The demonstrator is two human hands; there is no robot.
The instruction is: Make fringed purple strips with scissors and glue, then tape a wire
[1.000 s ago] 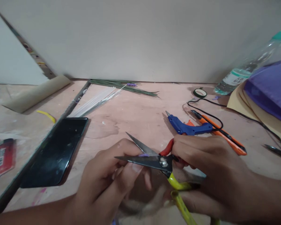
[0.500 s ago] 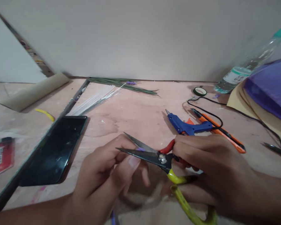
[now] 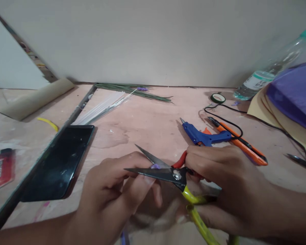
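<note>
Grips the scissors [image 3: 163, 173] in the right hand [image 3: 219, 180], blades parted, pointing to 9 o'clock. Pinches in the left hand [image 3: 112, 190] what may be a purple scrap [image 3: 156, 166], between the blades near the pivot.

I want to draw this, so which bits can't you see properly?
All in the head view:
The purple bit: just a speck shows between the blades of the scissors; the grip of the left hand hides the rest.
The scissors handles: mostly covered by the right hand, and the bottom edge cuts off the yellow one.
The red lighter: its print is too blurred to read.
The bottle: blurred, partly cut off by the right edge.
</note>
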